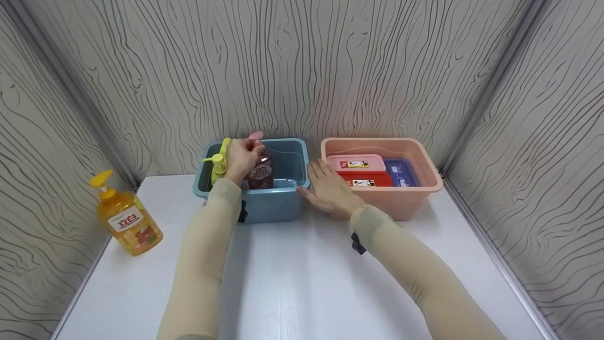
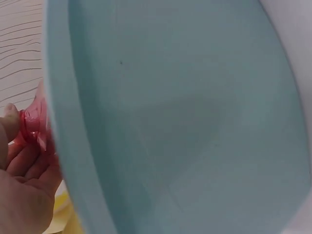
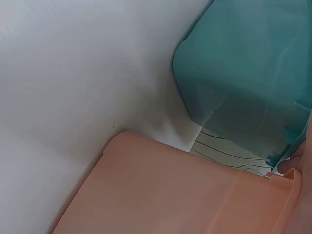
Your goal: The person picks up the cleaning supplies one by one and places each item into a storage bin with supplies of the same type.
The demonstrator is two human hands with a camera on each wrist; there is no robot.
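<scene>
My left hand (image 1: 241, 158) reaches into the blue bin (image 1: 273, 205) and grips a dark red pump bottle (image 1: 261, 175) by its pink neck. That pink neck (image 2: 33, 119) shows between thumb and fingers in the left wrist view, beyond the bin's rim. A yellow-green pump bottle (image 1: 218, 166) stands in the same bin, left of my hand and partly covered by it. My right hand (image 1: 330, 189) lies with straight fingers between the two bins, the thumb at the blue bin's right rim. Only a fingertip (image 3: 287, 166) and a hand edge appear in the right wrist view.
The pink bin (image 1: 384, 208) on the right holds a pink-lidded box (image 1: 335, 163), a red one (image 1: 377, 177) and a blue one (image 1: 409, 174). An amber pump bottle (image 1: 130, 231) stands at the table's left. Patterned walls (image 1: 292, 71) enclose the white table (image 1: 278, 283).
</scene>
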